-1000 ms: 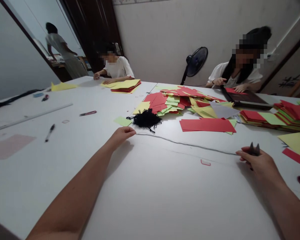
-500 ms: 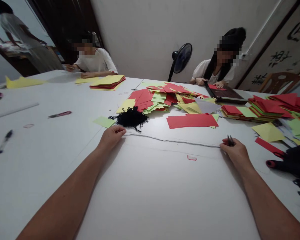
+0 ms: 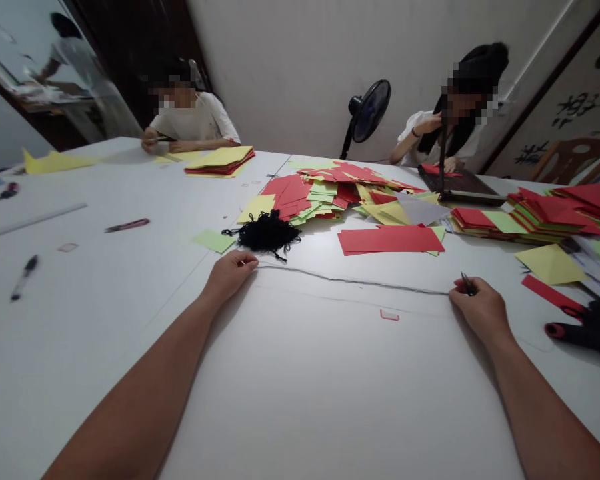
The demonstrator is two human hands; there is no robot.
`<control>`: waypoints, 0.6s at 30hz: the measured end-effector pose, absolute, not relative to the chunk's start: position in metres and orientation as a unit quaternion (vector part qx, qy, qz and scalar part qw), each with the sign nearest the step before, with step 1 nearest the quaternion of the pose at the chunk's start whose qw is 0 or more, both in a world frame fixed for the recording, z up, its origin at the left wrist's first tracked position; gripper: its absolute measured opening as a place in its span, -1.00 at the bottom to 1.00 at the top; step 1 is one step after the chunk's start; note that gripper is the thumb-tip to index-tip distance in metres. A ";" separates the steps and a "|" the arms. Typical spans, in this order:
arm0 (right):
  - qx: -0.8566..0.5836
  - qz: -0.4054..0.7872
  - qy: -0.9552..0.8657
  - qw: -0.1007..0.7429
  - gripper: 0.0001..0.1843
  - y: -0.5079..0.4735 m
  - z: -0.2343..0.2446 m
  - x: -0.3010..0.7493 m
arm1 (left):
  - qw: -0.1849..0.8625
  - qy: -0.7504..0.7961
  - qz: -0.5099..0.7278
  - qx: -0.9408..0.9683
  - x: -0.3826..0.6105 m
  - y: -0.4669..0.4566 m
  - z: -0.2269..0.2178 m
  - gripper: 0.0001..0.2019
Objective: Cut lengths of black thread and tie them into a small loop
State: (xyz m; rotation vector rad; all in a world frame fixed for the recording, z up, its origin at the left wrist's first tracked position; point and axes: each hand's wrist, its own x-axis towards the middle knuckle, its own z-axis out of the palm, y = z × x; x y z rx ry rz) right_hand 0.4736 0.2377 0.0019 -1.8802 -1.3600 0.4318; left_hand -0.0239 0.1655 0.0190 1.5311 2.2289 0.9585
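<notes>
A thin dark thread (image 3: 353,282) lies stretched across the white table (image 3: 300,387) between my two hands. My left hand (image 3: 229,273) pinches its left end, just below a black tangle of yarn (image 3: 266,234). My right hand (image 3: 480,308) is closed on small metal snips (image 3: 467,284) at the thread's right end; the blade tips poke out above my fingers. A small red outlined mark (image 3: 389,315) sits on the table below the thread.
Piles of red, green and yellow paper (image 3: 350,193) cover the table's far side. Two people sit across; one works a paper cutter (image 3: 455,190). A fan (image 3: 367,113) stands behind. Pens (image 3: 127,225) and a ruler (image 3: 30,220) lie left. Black and red scissors (image 3: 585,327) lie right.
My view has shifted slightly. The snips in my right hand went from open-tipped to narrow. Both hands stay at the thread's ends. The person at the far right has raised the cutter's arm.
</notes>
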 end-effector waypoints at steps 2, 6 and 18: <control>-0.738 0.168 -0.534 0.378 -0.77 0.238 0.002 0.473 | 0.134 0.770 0.328 0.531 -0.024 0.165 0.020 -0.80; -0.738 0.161 -0.538 0.376 -0.79 0.239 -0.001 0.474 | 0.128 0.773 0.324 0.530 -0.025 0.163 0.021 -0.81; -0.760 0.155 -0.519 0.357 -0.82 0.239 0.003 0.474 | 0.116 0.771 0.315 0.542 -0.028 0.163 0.016 -0.82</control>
